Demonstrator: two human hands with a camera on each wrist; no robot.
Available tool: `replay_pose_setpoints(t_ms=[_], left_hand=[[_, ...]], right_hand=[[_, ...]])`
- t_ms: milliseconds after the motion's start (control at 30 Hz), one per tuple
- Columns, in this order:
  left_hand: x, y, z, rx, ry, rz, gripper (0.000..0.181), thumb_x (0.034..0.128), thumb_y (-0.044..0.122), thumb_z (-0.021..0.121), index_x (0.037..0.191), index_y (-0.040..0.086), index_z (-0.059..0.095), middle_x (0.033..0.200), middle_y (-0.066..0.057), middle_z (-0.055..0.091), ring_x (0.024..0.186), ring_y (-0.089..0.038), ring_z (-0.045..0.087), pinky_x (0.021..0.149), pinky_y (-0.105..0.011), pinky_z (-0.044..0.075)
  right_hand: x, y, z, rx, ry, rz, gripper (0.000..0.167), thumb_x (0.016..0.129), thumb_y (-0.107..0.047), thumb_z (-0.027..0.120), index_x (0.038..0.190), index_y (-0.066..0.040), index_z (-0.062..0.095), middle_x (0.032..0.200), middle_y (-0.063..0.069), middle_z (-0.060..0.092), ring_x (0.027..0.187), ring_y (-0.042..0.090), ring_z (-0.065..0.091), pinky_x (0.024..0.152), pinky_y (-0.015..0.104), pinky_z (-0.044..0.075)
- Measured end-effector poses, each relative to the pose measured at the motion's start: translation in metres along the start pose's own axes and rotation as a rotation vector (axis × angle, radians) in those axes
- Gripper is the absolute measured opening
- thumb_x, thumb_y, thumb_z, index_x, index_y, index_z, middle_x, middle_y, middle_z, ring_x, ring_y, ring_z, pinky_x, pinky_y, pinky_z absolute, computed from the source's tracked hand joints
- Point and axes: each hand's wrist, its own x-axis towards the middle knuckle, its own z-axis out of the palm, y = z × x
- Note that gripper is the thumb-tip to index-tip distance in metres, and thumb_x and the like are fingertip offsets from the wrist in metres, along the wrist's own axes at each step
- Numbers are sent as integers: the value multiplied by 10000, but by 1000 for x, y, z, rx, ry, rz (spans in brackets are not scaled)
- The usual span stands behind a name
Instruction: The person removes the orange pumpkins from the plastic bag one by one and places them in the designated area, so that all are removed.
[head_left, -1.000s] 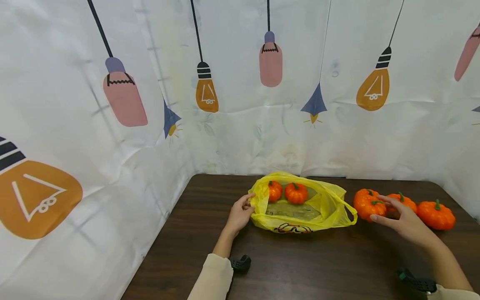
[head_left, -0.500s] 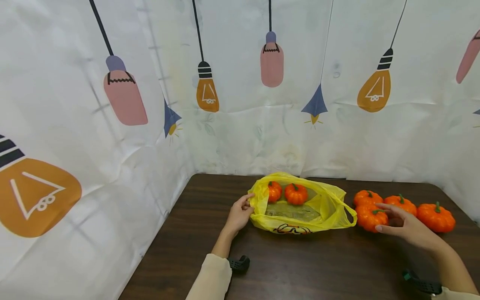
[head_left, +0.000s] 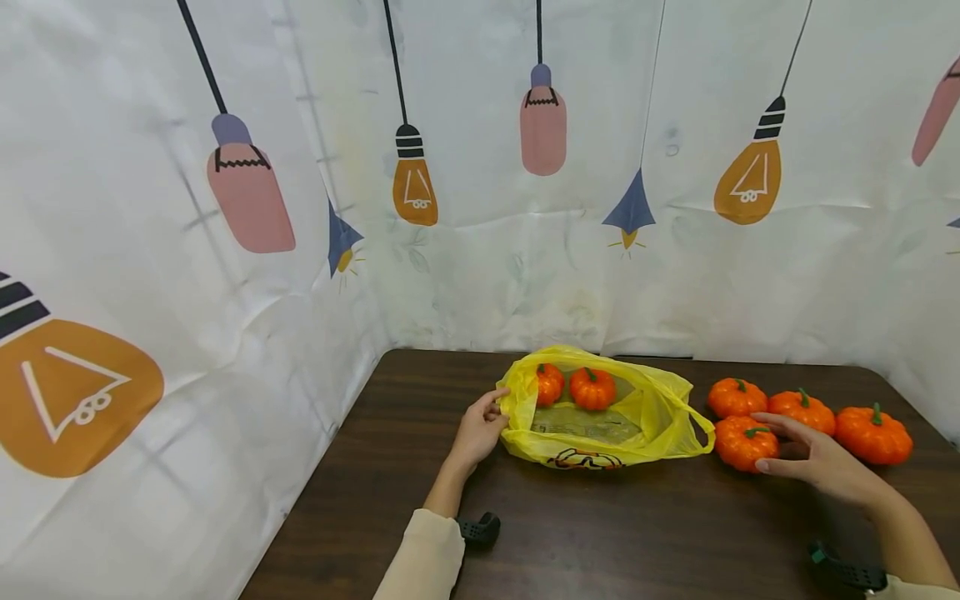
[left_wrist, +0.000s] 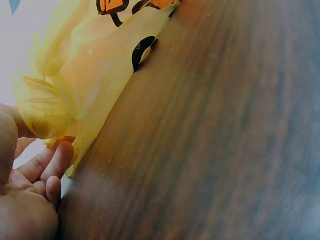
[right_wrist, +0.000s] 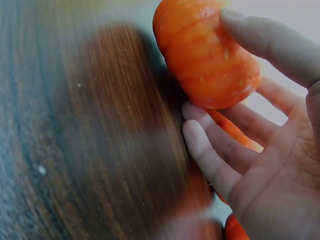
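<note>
My left hand (head_left: 477,429) pinches the left edge of a yellow plastic bag (head_left: 652,446), which lies on its side with its mouth open. In the left wrist view the thumb and fingers meet at a fold of the bag (left_wrist: 85,85). Inside the bag sit two small orange pumpkins, one partly behind the yellow film (head_left: 592,388). My right hand (head_left: 821,458) holds another orange pumpkin (head_left: 742,446) just right of the bag's handle. In the right wrist view its thumb lies on one side of that pumpkin (right_wrist: 205,55), with fingers on the other.
Behind the right hand stand three more pumpkins: one at the back (head_left: 735,397), one beside it (head_left: 802,410), and one farther right (head_left: 873,435). The dark wooden table (head_left: 622,533) meets a white patterned curtain (head_left: 487,283) at its back and left.
The right hand has brought its pumpkin nearer to me, away from the one at the back that it partly covered. The left hand and the bag have stayed in place.
</note>
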Motion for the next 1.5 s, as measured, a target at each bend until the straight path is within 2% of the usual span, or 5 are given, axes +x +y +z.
replay_pose_setpoints(t_ms=[233, 400, 600, 1133, 1500], left_hand=[[1, -1, 0, -4, -5, 0, 462, 986, -15, 572, 1444, 36, 562, 1085, -216, 580, 797, -168, 480, 656, -237, 427], [0, 0, 0, -1, -3, 1, 458, 988, -15, 572, 1443, 38, 563, 1092, -223, 586, 806, -181, 481, 658, -240, 424], [1, -1, 0, -2, -5, 2, 461, 990, -12, 567, 1449, 39, 559, 1098, -223, 586, 804, -185, 481, 653, -235, 419], [3, -3, 0, -9, -8, -1, 468, 986, -14, 573, 1451, 41, 558, 1090, -219, 583, 785, -162, 478, 641, -227, 417], [5, -6, 2, -15, 2, -14, 468, 986, -19, 566, 1450, 51, 561, 1091, -219, 580, 793, -173, 481, 638, -223, 412]], right_hand=[[-1, 1, 2, 10, 6, 10, 736, 992, -340, 674, 1564, -21, 339, 1507, 350, 379, 1243, 471, 531, 858, 618, 496], [1, 3, 3, -13, 26, 8, 733, 996, -341, 669, 1563, -16, 339, 1521, 338, 379, 1239, 348, 532, 887, 637, 485], [5, 6, 10, -12, 36, -1, 739, 1014, -318, 646, 1579, 4, 297, 1511, 386, 365, 1280, 562, 435, 884, 662, 475], [5, 3, 12, 41, 7, 26, 758, 1036, -330, 607, 1601, 4, 228, 1554, 417, 273, 1334, 626, 358, 899, 707, 447], [5, 3, 12, 19, 15, 38, 757, 1029, -364, 614, 1604, -32, 251, 1560, 369, 316, 1313, 519, 455, 899, 631, 487]])
